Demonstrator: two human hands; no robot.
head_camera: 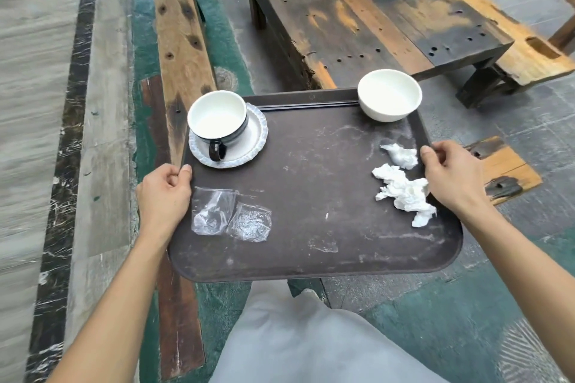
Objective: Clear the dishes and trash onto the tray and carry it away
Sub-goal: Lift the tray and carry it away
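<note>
Keep the tray (pixel 311 196) level as you walk; the cup (pixel 217 116) far left and bowl (pixel 389 95) far right could slide. Your left hand (pixel 165 193) and right hand (pixel 451 174) are closed on its side rims, thumbs on top. The tissues (pixel 401 186) lie just beside your right fingers (pixel 431 154), the wrappers (pixel 230 216) near your left.

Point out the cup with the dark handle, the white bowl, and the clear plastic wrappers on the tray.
cup (pixel 217 116), head view, on its white inner floor.
white bowl (pixel 389 96), head view, on its inside.
clear plastic wrappers (pixel 230 216), head view, on the crinkled middle.
</note>
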